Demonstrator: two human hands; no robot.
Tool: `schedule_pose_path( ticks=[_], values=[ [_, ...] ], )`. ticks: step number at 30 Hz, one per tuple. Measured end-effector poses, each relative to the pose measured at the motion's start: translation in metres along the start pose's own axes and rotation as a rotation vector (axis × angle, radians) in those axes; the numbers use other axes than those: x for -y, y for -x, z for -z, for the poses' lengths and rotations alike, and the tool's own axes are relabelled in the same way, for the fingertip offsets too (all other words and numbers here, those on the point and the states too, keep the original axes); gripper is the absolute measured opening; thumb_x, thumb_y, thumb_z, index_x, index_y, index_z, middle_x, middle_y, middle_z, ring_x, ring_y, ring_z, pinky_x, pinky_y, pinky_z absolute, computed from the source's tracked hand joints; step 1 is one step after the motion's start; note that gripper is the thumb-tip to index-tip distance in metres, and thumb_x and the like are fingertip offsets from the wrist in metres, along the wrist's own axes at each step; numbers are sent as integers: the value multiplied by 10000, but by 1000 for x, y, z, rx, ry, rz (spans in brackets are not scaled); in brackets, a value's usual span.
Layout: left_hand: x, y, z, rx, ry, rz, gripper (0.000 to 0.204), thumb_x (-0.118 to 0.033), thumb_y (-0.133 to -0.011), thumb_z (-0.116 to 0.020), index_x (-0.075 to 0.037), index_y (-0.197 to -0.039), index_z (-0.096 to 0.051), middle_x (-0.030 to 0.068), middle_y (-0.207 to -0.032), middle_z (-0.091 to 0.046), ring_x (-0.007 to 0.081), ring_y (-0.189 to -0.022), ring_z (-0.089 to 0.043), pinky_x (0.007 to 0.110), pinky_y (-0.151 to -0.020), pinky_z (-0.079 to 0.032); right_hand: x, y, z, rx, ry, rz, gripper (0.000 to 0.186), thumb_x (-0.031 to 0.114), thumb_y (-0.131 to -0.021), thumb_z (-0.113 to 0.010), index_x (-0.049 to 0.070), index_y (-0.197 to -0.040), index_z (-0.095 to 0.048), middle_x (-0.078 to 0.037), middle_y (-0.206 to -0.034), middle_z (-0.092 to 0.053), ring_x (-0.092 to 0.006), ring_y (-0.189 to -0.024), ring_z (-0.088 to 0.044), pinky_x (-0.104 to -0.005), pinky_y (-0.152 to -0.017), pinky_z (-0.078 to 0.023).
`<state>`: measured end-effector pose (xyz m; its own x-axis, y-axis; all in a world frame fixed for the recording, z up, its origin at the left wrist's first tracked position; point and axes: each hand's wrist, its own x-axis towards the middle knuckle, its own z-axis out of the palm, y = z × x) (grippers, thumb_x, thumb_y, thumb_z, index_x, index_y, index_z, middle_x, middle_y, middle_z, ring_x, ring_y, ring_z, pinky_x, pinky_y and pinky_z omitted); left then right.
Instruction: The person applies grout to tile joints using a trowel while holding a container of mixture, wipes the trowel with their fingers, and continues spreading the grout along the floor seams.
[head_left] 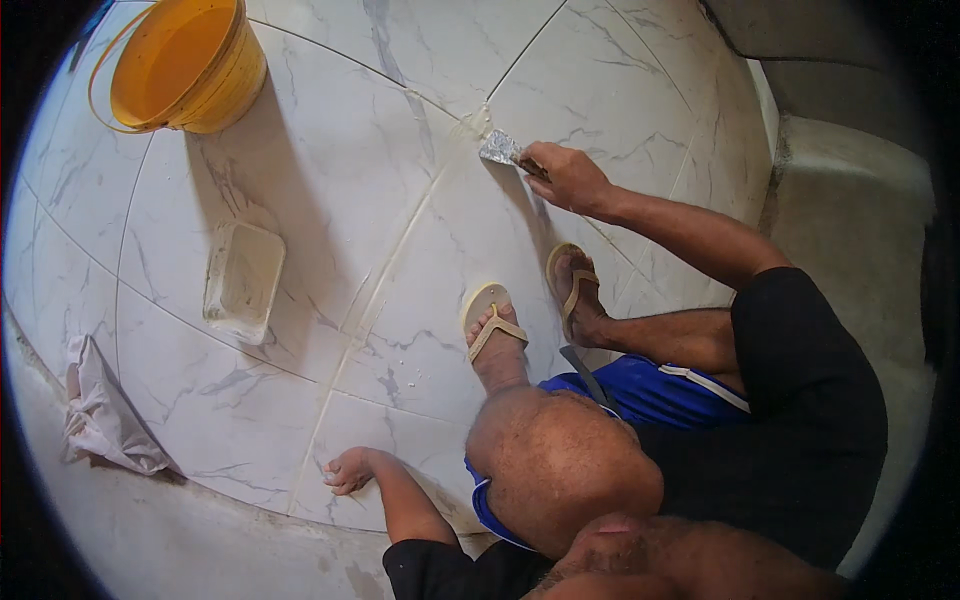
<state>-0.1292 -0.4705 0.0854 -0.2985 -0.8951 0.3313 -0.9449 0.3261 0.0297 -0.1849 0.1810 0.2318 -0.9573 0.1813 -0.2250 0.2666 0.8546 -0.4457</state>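
My right hand (567, 177) grips the handle of a putty knife (499, 148). Its wide metal blade, smeared with pale paste, lies at the joint where several floor tiles meet. Wet whitish grout (478, 124) spreads around that corner just beyond the blade. Low in the view, my left hand (350, 470) rests near the floor with its fingers curled in. A small whitish bit shows at those fingers, too small to name. Between the two hands runs a tile joint (385, 275) with a cream-coloured filling.
A yellow bucket (225, 85) with its handle down stands at the upper left. Nearer lies a grout-stained white rectangular tub (243, 285). A white plastic bag (105, 415) sits by the left floor edge. Grey ledges (850, 190) border the right. My sandalled feet (497, 325) stand on the tiles.
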Motion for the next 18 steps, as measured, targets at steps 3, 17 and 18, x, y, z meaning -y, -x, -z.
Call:
schedule_pose_path(
  ticks=[3,17,18],
  values=[
    [4,0,0,-9,8,-11,502,-454,-1062,-472,-78,-1374,-584,221,-1459,-472,388,-1377,-458,535,-1103,-392,4,-24,-1,-37,24,-21,272,154,-878,-727,47,-1102,-614,-165,-952,-696,-368,-848,-696,-450,-745,-561],
    [0,-1,1,-13,18,-39,524,-465,-1064,-461,-67,-1380,-588,221,-1491,-449,394,-1371,-473,538,-1109,-393,3,-11,-7,47,-51,-63,318,108,-870,-753,47,-1149,-613,-161,-1084,-690,-354,-953,-701,-442,-814,-573],
    [1,-1,2,-13,11,-43,531,-466,-1060,-467,-61,-1385,-580,237,-1492,-447,412,-1366,-480,551,-1106,-398,5,-20,-5,46,-51,-67,318,108,-870,-753,47,-1149,-613,-161,-1084,-690,-354,-953,-701,-442,-814,-573]
  ],
)
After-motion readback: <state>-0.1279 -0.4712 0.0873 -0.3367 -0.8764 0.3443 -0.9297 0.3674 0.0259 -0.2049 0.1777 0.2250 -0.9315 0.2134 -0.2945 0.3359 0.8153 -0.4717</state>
